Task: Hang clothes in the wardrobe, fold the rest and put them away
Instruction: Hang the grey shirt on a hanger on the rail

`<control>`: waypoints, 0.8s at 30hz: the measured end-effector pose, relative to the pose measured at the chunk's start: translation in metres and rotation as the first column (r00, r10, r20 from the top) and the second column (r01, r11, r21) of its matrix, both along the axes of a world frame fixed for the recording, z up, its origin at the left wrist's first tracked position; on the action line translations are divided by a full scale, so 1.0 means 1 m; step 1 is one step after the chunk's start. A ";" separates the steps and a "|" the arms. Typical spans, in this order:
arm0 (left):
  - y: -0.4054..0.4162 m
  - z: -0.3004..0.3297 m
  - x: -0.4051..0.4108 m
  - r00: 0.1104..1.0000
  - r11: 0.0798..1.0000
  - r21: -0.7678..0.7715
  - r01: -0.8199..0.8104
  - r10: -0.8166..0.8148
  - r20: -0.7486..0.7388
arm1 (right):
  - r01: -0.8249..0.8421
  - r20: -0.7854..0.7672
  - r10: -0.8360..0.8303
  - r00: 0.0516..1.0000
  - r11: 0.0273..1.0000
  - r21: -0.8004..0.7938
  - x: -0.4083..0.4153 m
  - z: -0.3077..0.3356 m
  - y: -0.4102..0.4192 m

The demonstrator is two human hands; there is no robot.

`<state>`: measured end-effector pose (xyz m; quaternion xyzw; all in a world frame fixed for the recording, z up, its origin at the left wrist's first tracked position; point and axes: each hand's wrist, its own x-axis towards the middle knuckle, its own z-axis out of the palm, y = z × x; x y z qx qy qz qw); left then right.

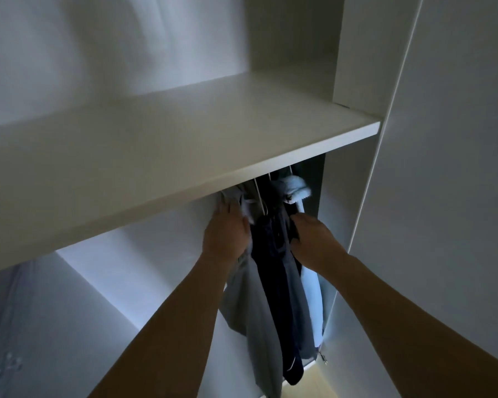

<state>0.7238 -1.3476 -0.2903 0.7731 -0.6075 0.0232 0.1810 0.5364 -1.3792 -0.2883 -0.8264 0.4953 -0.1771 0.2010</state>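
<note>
- While my left hand (226, 231) grips the grey garment (253, 300) at frame centre under the shelf (184, 156), my right hand (314, 239) clutches dark clothes (273, 282).
- Risk — a tug could slip a hanger (258, 193) off its unseen rail, dropping everything.

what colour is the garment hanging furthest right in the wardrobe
Light blue: the soft hanging garment at the right end, beside the dark navy one. Head view, the only one.
</note>
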 end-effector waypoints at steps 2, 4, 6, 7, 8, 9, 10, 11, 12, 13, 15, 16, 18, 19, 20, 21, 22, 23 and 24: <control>0.016 -0.009 -0.004 0.986 0.993 -0.041 0.114 -0.108 0.128 | 0.038 -0.015 -0.038 0.999 0.999 0.006 -0.005 0.006 0.020; 0.028 -0.014 -0.006 0.956 0.961 -0.114 0.252 -0.228 0.187 | 0.095 -0.052 -0.095 0.994 0.995 0.002 -0.010 0.013 0.044; 0.036 -0.017 -0.009 0.927 0.925 -0.182 0.335 -0.289 0.238 | 0.146 -0.083 -0.147 0.986 0.989 -0.014 -0.017 0.016 0.062; 0.042 -0.018 -0.013 0.909 0.904 -0.195 0.381 -0.328 0.256 | 0.184 -0.094 -0.185 0.978 0.983 -0.014 -0.022 0.016 0.076; 0.046 -0.019 -0.019 0.895 0.887 -0.205 0.414 -0.356 0.267 | 0.207 -0.099 -0.207 0.973 0.978 -0.009 -0.027 0.014 0.087; 0.053 -0.023 -0.027 0.885 0.871 -0.211 0.443 -0.386 0.262 | 0.229 -0.106 -0.228 0.968 0.973 -0.002 -0.034 0.010 0.100; 0.062 -0.028 -0.036 0.875 0.859 -0.208 0.468 -0.418 0.245 | 0.254 -0.121 -0.251 0.960 0.967 0.009 -0.041 0.005 0.116; 0.072 -0.032 -0.047 0.860 0.843 -0.200 0.499 -0.454 0.232 | 0.280 -0.135 -0.275 0.952 0.960 0.019 -0.050 0.000 0.131; 0.082 -0.037 -0.059 0.842 0.826 -0.189 0.531 -0.491 0.223 | 0.310 -0.147 -0.304 0.941 0.950 0.024 -0.061 -0.005 0.147; 0.091 -0.042 -0.069 0.823 0.808 -0.177 0.561 -0.524 0.219 | 0.339 -0.150 -0.332 0.931 0.941 0.019 -0.072 -0.010 0.159; 0.107 -0.050 -0.091 0.778 0.761 -0.167 0.626 -0.596 0.200 | 0.405 -0.146 -0.399 0.905 0.915 0.006 -0.096 -0.017 0.185; 0.114 -0.053 -0.102 0.757 0.740 -0.166 0.652 -0.626 0.187 | 0.432 -0.143 -0.427 0.893 0.902 0.009 -0.108 -0.020 0.197; 0.129 -0.060 -0.125 0.720 0.706 -0.144 0.693 -0.673 0.166 | 0.470 -0.152 -0.460 0.875 0.882 0.029 -0.128 -0.027 0.223; 0.139 -0.062 -0.140 0.693 0.681 -0.129 0.721 -0.703 0.158 | 0.490 -0.156 -0.479 0.864 0.871 0.037 -0.140 -0.031 0.239; 0.148 -0.064 -0.154 0.662 0.651 -0.121 0.749 -0.733 0.154 | 0.510 -0.162 -0.498 0.852 0.859 0.042 -0.152 -0.033 0.252; 0.158 -0.066 -0.169 0.634 0.624 -0.113 0.774 -0.759 0.148 | 0.529 -0.165 -0.516 0.840 0.848 0.044 -0.165 -0.036 0.266; 0.167 -0.069 -0.185 0.609 0.600 -0.105 0.793 -0.781 0.137 | 0.548 -0.171 -0.534 0.828 0.836 0.043 -0.178 -0.038 0.280; 0.176 -0.071 -0.198 0.590 0.582 -0.098 0.807 -0.797 0.125 | 0.563 -0.171 -0.549 0.818 0.826 0.040 -0.191 -0.040 0.292; 0.187 -0.073 -0.215 0.567 0.560 -0.089 0.824 -0.815 0.117 | 0.583 -0.170 -0.569 0.805 0.811 0.045 -0.207 -0.042 0.309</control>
